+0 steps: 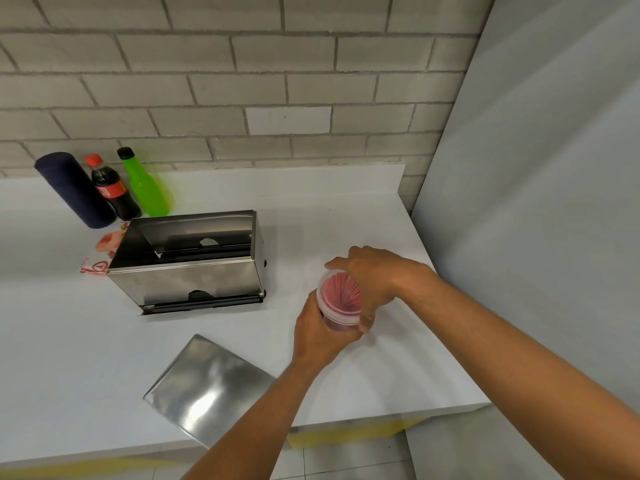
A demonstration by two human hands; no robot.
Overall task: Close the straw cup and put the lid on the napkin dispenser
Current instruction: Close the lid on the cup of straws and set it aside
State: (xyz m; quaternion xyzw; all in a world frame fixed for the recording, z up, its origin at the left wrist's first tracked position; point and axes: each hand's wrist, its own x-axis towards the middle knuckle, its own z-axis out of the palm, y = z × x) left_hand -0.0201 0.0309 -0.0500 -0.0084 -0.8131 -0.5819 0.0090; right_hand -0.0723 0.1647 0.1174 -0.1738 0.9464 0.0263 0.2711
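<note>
A clear plastic straw cup (pixel 340 299) full of red straws stands on the white counter (pixel 346 209) at the right. My left hand (pixel 320 336) wraps its lower body from the near side. My right hand (pixel 372 277) curls over the rim from the far right, fingers on a clear lid at the cup's top. The steel napkin dispenser (pixel 188 261) sits open-topped at centre left. Its flat steel lid (pixel 209 389) lies apart on the counter's near edge, left of my left forearm.
At the back left stand a dark blue cylinder (pixel 74 190), a cola bottle (pixel 110 188) and a green bottle (pixel 147 187). Red-and-white packets (pixel 104 251) lie beside the dispenser. A brick wall runs behind; a grey panel (pixel 536 202) bounds the right side.
</note>
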